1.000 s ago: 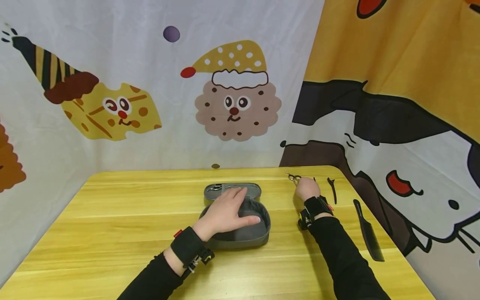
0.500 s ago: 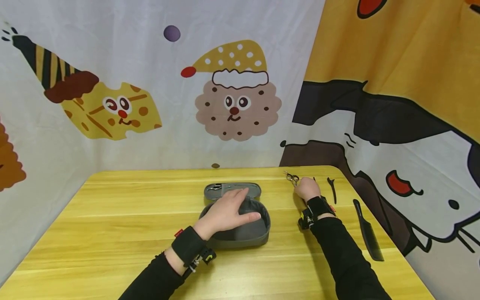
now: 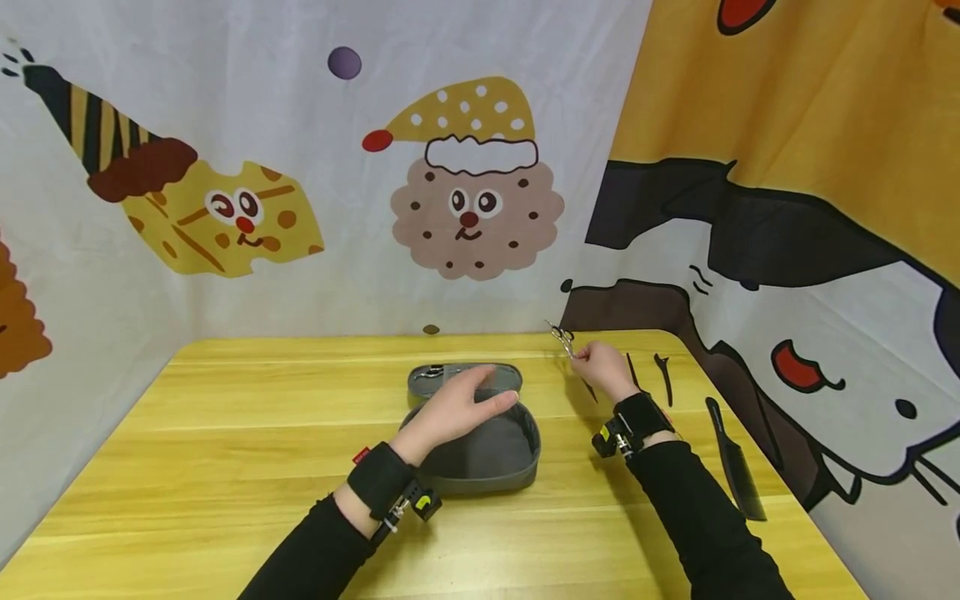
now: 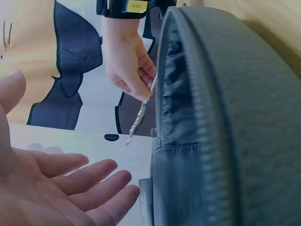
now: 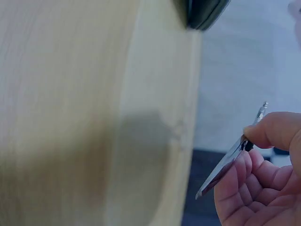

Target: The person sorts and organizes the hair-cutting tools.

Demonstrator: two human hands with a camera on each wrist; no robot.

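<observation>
The right hand [image 3: 606, 368] grips one pair of scissors [image 5: 229, 160] in a pinch between thumb and fingers. The scissors are raised clear of the counter [image 3: 262, 433], near its far edge and to the right of centre; the ring handles are directed toward that edge.

The left hand [image 3: 453, 408] holds nothing. Its fingers are extended and the thumb is spread apart. It is positioned over the grey case [image 3: 480, 485]; contact between the two cannot be determined.

The case is unzipped and lies at mid-width of the counter, with the lid [image 3: 510, 380] folded back toward the far edge. A metal tool [image 3: 429, 372] is seated in the left part of the lid.

Just beyond the right wrist lies a slim dark item [image 3: 632, 369], partly covered. A dark clip [image 3: 666, 382] lies near the far right corner. A black comb [image 3: 737, 462] lies along the right edge, handle toward the far edge. A printed curtain [image 3: 315, 83] hangs behind the far edge.
</observation>
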